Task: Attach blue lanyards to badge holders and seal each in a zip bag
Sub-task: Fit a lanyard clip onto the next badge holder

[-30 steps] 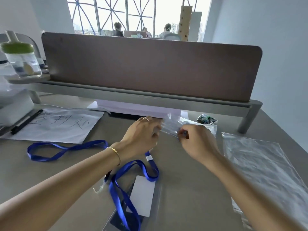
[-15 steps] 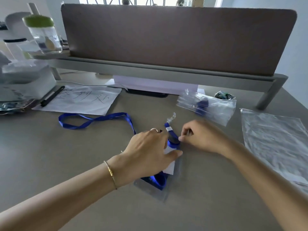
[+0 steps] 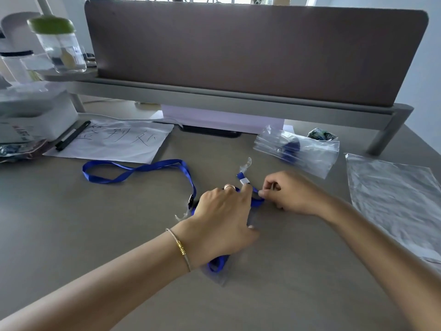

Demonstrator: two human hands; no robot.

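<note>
Your right hand (image 3: 290, 193) pinches the blue lanyard (image 3: 256, 201) just right of your left hand (image 3: 222, 222), which presses flat on the badge holder (image 3: 218, 274). You seem mid-folding; next, tuck the strap, then reach beyond for a zip bag (image 3: 298, 150).

One head-worn view — looking forward and down, close over the desk (image 3: 119, 235) toward its divider panel (image 3: 238, 51).

Office: grey desk (image 3: 95, 223) with brown partition screen (image 3: 250, 48), handwritten paper (image 3: 114, 142), black pen (image 3: 72, 135).
</note>
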